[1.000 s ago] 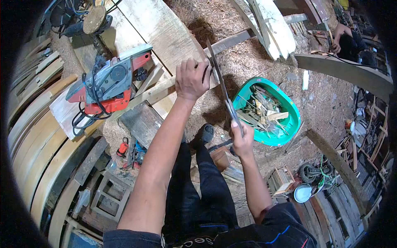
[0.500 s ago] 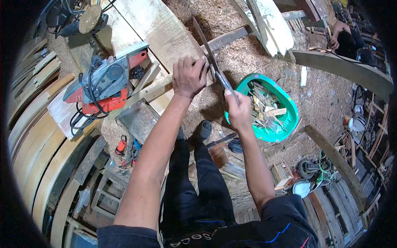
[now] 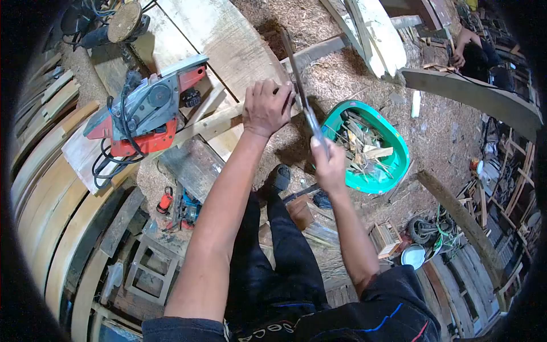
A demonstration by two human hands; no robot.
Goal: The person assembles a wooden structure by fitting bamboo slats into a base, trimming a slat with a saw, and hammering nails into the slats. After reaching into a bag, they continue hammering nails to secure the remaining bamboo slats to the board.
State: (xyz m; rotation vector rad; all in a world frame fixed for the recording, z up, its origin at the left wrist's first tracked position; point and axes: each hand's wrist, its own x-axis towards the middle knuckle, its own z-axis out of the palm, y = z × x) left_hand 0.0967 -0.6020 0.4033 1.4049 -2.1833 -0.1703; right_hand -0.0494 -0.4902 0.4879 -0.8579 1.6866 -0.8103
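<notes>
A long blade with a pale handle (image 3: 312,121) is gripped in my right hand (image 3: 330,164), its dark blade pointing up and away. Beside the blade, my left hand (image 3: 266,107) is closed with bent fingers at the end of a narrow wooden strip (image 3: 213,126); whatever lies under its fingertips is hidden. The strip runs along the near edge of a wide wooden board (image 3: 242,51). To the left rests a red and grey power planer (image 3: 154,114) with a coiled black cord. A green basin (image 3: 403,162) holding wood scraps stands on the floor right of my right hand.
Curved planks (image 3: 60,196) are stacked at the left. An angle grinder (image 3: 126,25) lies at the upper left. Another curved plank (image 3: 473,94) extends at the right, near another person's arm (image 3: 467,43). A small orange tool (image 3: 165,200) sits on the floor.
The blade and my left hand have shifted slightly right in view. The blade's tip shows a little lower, and my right hand sits slightly lower. Both hands keep their hold.
</notes>
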